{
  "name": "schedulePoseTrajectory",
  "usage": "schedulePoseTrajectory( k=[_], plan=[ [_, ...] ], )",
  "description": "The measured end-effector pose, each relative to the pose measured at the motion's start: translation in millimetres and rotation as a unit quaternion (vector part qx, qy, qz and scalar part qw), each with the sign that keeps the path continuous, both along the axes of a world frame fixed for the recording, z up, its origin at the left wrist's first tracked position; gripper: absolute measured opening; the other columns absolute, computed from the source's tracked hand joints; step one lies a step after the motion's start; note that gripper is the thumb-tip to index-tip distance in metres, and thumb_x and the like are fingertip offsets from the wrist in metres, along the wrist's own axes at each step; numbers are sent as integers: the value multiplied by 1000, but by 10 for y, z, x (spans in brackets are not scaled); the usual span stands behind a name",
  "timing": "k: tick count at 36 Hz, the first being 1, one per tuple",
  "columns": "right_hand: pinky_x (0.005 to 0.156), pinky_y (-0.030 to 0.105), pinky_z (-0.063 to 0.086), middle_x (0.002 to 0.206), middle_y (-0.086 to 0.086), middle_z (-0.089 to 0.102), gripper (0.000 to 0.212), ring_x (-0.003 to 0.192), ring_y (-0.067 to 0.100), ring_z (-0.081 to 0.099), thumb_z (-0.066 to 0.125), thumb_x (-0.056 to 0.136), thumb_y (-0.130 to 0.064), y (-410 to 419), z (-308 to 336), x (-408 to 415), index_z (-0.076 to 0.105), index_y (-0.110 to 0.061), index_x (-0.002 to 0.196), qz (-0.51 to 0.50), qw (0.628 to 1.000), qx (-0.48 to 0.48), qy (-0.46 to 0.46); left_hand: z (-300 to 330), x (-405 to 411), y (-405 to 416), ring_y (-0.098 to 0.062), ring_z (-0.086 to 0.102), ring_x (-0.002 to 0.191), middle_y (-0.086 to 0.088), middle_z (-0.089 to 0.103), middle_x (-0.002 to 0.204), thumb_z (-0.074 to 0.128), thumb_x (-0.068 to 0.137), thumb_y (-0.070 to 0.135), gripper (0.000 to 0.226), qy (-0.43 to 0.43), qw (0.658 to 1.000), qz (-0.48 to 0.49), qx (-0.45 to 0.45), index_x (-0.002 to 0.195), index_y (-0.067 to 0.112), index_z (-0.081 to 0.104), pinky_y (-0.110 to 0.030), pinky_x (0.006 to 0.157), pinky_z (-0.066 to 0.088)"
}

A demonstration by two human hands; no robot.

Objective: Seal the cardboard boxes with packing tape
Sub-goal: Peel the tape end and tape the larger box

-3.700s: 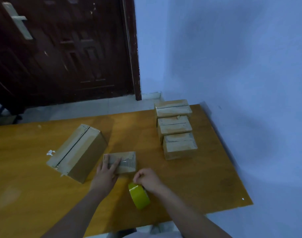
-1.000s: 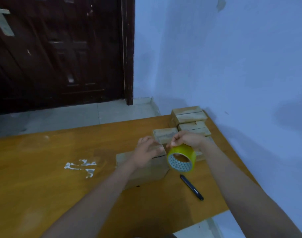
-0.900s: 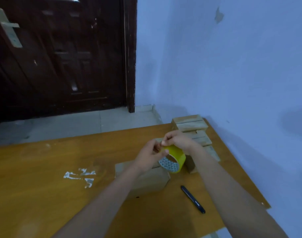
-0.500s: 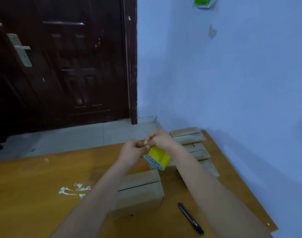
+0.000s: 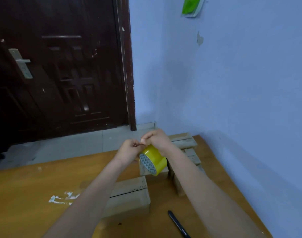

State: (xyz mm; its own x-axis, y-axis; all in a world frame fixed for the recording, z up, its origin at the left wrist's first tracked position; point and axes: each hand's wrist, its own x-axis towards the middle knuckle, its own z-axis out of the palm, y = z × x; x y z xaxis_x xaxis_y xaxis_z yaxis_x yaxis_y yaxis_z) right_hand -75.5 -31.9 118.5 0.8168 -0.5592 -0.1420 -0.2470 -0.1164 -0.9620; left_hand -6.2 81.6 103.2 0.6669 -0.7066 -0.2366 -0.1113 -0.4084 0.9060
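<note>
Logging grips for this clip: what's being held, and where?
The yellow tape roll, raised above the table: right hand on its top rim, left hand pinching there too.

Left half of table (image 5: 26, 194) bare save white scraps (image 5: 61, 199); near box (image 5: 129, 196) mid-table under left forearm; box row (image 5: 186, 148) crowds far right edge against wall (image 5: 241, 100); narrow gap between near box and row; pen (image 5: 178, 224) lies on open near-right patch.

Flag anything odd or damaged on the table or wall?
White scuffed patch on the table left of the nearest box, like torn residue. Paint chip on the wall. The box's top seam is open, untaped.
</note>
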Motion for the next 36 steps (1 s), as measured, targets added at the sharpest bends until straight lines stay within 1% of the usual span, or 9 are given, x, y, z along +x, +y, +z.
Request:
schedulePoseTrajectory(
  k=[3, 7, 11, 14, 18, 25, 28, 32, 36],
  plan=[
    [86, 20, 45, 101, 6, 68, 26, 94, 11, 61, 63, 86, -1, 2, 4, -56, 66, 2, 112, 35, 997, -63, 5, 50, -15, 0, -27, 62, 71, -10, 61, 77, 55, 95, 15, 18, 2, 1000, 19, 10, 78, 11, 51, -36, 61, 52],
    [90, 20, 36, 122, -3, 52, 49, 117, 11, 48, 54, 95, -27, -41, 36, -154, 42, -14, 141, 70, 997, -38, 10, 75, -1, 75, -27, 58, 61, -13, 58, 76, 48, 97, 7, 18, 65, 995, 71, -12, 79, 9, 49, -38, 61, 51],
    [100, 39, 45, 114, -1, 63, 55, 107, 18, 59, 57, 81, -62, -99, -55, -290, 59, -21, 117, 111, 993, 30, 40, 54, 7, 243, -30, 63, 65, -16, 64, 84, 42, 98, 8, 16, 185, 966, 166, -76, 102, 2, 56, -46, 62, 56],
    [102, 34, 41, 113, -1, 65, 59, 111, 17, 58, 59, 75, -60, -56, -124, -372, 61, -16, 114, 156, 986, 50, 9, 44, -34, 350, -31, 62, 71, -16, 64, 86, 36, 99, 10, 23, 242, 947, 193, -87, 101, 3, 58, -45, 67, 53],
    [96, 33, 48, 109, 4, 68, 29, 105, 18, 63, 57, 89, -34, 19, -184, -348, 63, -16, 110, 208, 977, 47, -23, -7, -54, 490, -24, 65, 61, -11, 64, 80, 35, 97, 7, 25, 225, 945, 224, -74, 89, 8, 59, -35, 59, 49],
    [79, 25, 48, 84, -6, 70, 15, 81, 9, 66, 64, 86, -33, 113, -253, -179, 67, -18, 87, 291, 957, -8, 14, -248, -15, 776, -7, 55, 33, -9, 56, 65, 44, 93, -1, 10, 125, 938, 317, -64, 99, 6, 49, -25, 57, 39],
    [60, 24, 41, 70, -1, 62, 34, 64, 12, 58, 67, 82, -44, 64, -261, -129, 64, -11, 73, 323, 926, -167, 102, -338, 67, 1015, -11, 58, 37, -10, 60, 62, 48, 95, 4, 2, 129, 927, 346, -69, 95, 3, 47, -26, 54, 43],
    [48, 27, 27, 55, -4, 41, 60, 50, 14, 41, 58, 73, -72, 16, -455, -104, 44, -17, 55, 283, 809, -453, 246, -440, 104, 1177, -14, 59, 39, -3, 62, 50, 52, 95, 5, 9, 131, 927, 347, -55, 86, 4, 49, -28, 54, 47],
    [54, 27, 35, 55, -3, 50, 61, 55, 16, 51, 55, 71, -73, -69, -591, -151, 55, -12, 60, 315, 887, -291, 169, -527, 103, 1260, -15, 60, 39, -7, 61, 53, 51, 95, 4, 15, 150, 913, 372, -66, 80, 5, 50, -30, 57, 48]
  ],
)
